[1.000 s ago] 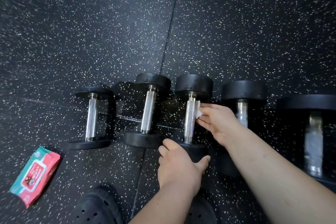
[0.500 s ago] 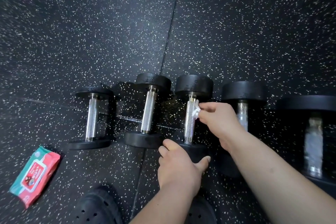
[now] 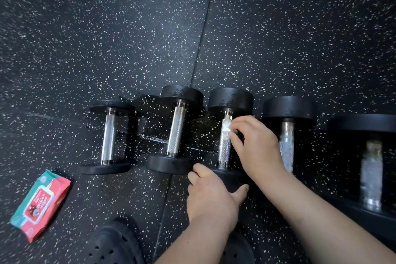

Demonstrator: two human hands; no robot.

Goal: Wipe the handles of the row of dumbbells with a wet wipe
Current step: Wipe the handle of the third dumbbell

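One second on, the right hand (image 3: 257, 146), pinching the wet wipe (image 3: 226, 128), had slid from the side of the third dumbbell's handle (image 3: 224, 152) up onto its far end, while the left hand (image 3: 211, 195) stayed curled over the near head (image 3: 232, 179), so this handle seemed only part-wiped.

Colour survey: dark ground, few bright items.
Floor (image 3: 85, 38) black, flecked all over with white and cream specks. Row of dumbbells (image 3: 175, 130): matt black heads, silver handles with fine cross-hatched knurling; those toward 3 o'clock blurred, mottled grey-white. Wet wipe (image 3: 226, 128), white, against the silver handle of the middle dumbbell (image 3: 224, 152). Wipes pack (image 3: 40, 203) at 8 o'clock: coral red, teal-green ends, red-and-white label. Clog (image 3: 113, 244) at 6 o'clock: black, patterned with round holes.
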